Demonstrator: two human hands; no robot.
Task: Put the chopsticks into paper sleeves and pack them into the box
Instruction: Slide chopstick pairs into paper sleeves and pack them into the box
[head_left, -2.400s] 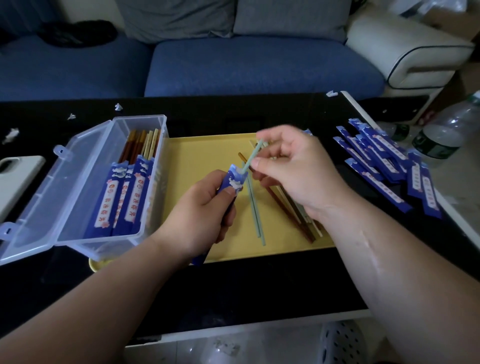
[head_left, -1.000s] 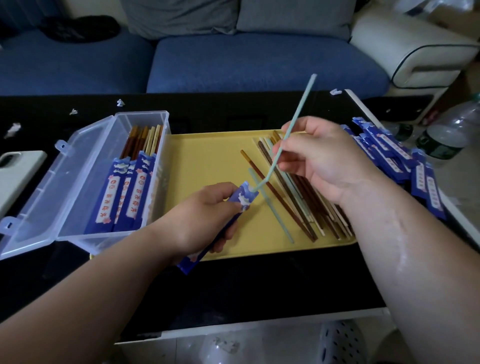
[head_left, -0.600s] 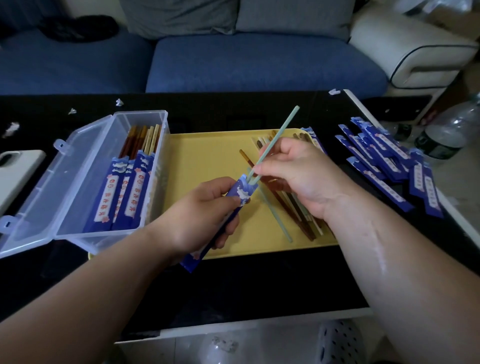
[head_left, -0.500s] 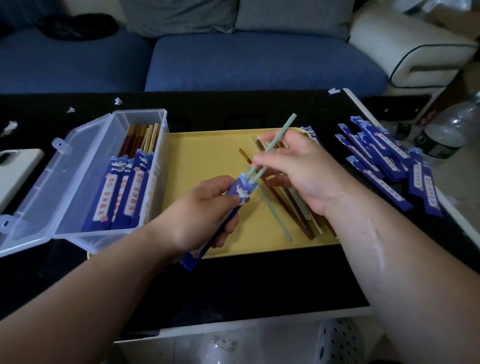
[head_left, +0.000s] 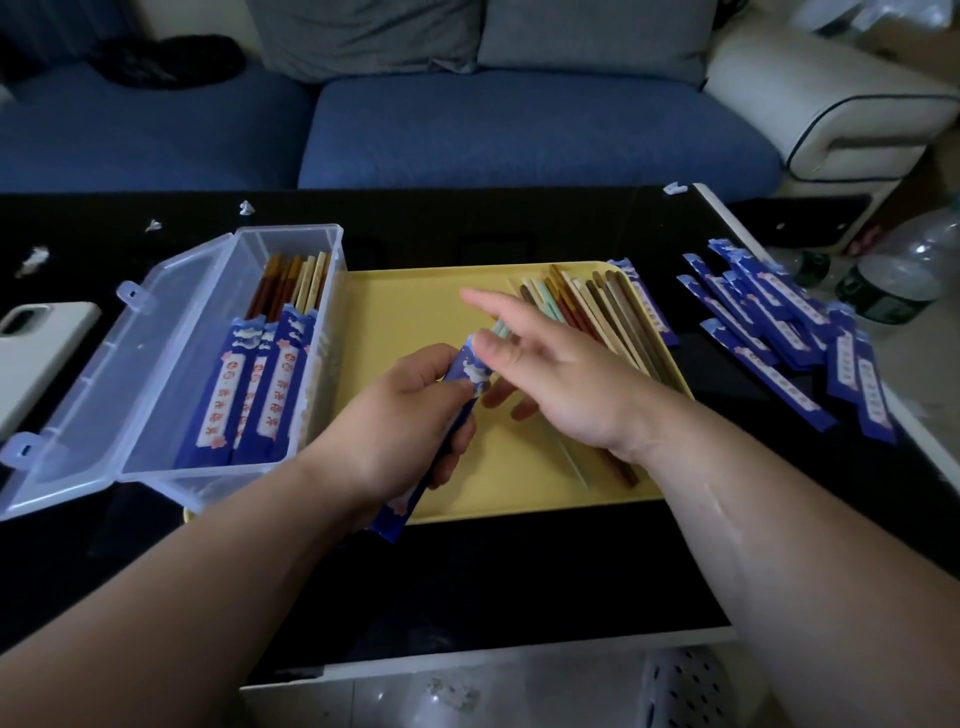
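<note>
A blue paper sleeve (head_left: 462, 384) is clasped in the left hand (head_left: 395, 421), fingers closed round its middle, its long axis running from the lower edge near the wrist up and away to the right. At its open upper mouth a short stub of pale green chopstick (head_left: 500, 328) is seen protruding, so a stick appears to be seated nearly to full depth. The right hand (head_left: 550, 374) is spread flat just beyond that mouth, fingers extended and nothing gripped; whether the palm is touching the stick end cannot be told, the contact being hidden behind the fingers. A second green chopstick (head_left: 569, 460) lies loose on the yellow tray (head_left: 405, 312) under the right wrist, its long axis pointing away and to the left, roughly in line with the sleeve; the right hand is the nearer of the two to it. Further loose chopsticks (head_left: 597, 312), brown and pale, are ranged along the tray's right side. To the left, touching the tray, a clear plastic box (head_left: 171, 364) stands open with several sleeved pairs (head_left: 260, 384) already laid in. Empty sleeves (head_left: 779, 332) are heaped well apart on the right of the black table (head_left: 519, 571).
</note>
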